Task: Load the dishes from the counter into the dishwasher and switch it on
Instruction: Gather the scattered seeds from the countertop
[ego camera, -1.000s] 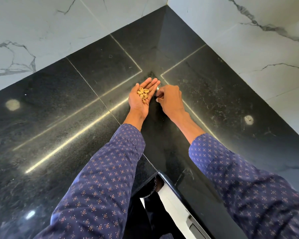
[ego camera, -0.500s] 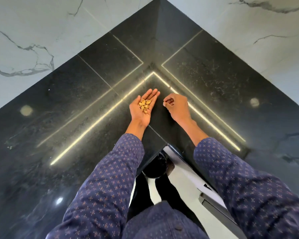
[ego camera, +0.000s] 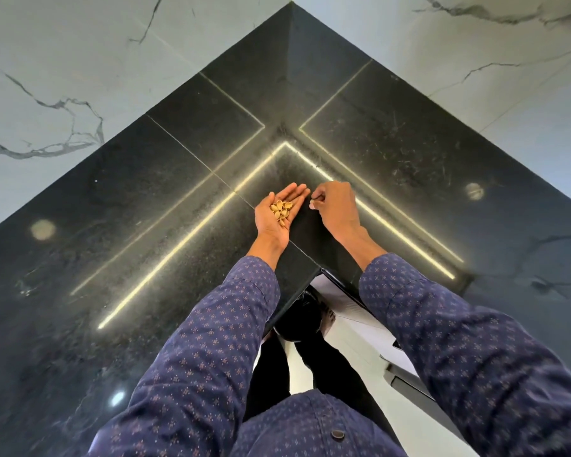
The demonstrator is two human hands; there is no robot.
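My left hand lies palm up over the inner corner of the black stone counter. Its fingers are straight, and several tan nut shells sit in the palm. Just right of its fingertips is my right hand, fingers curled, pinching a small pale bit that looks like another shell. No dishes and no dishwasher controls are in view.
White marble walls meet at the far corner behind the counter. Light strips reflect as bright lines on the stone. Below the counter's front edge a white cabinet front with a dark handle shows between my sleeves.
Both hands have drawn back from the counter's corner toward its front edge, and my head has pulled back too. The left palm still carries the shells; the right hand stays pinched beside it.
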